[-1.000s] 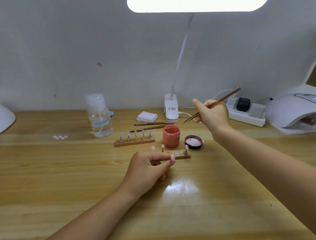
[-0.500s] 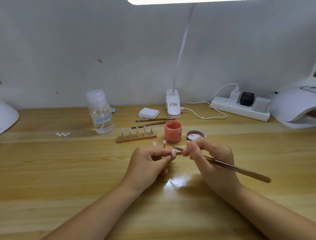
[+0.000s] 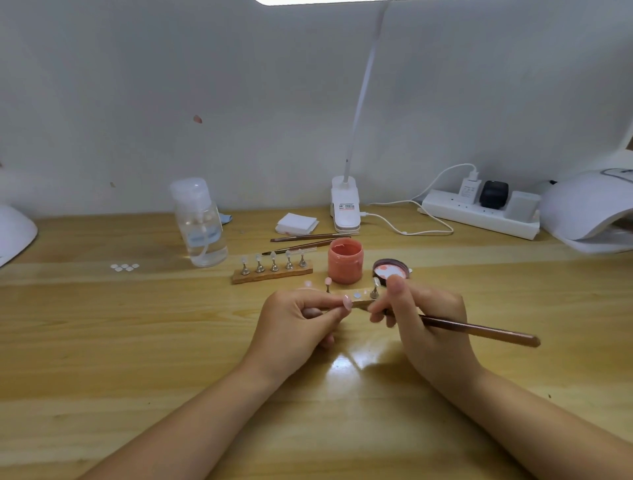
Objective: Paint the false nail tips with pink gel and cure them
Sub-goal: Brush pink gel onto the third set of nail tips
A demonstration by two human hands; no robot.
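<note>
Left hand (image 3: 298, 318) pinched one nail tip (image 3: 347, 303); right hand (image 3: 419, 318) gripped brush (image 3: 479, 330). Probably just started. Far row of tips (image 3: 273, 262) unpainted, none cured.

1 view only, from a wide-angle camera worn on the person's head. It looks forward and down across the wooden worktop (image 3: 102, 342) toward the pale wall (image 3: 171, 85) at the back. Both forearms enter from the bottom edge and meet near the middle of the frame, where the left hand (image 3: 294, 322) and right hand (image 3: 424, 322) sit close to the lens. The wide angle bows the worktop's far edge and takes in a white domed lamp (image 3: 582, 209) at the right edge and the underside of a bright light panel (image 3: 325, 1) cut by the top edge.
</note>
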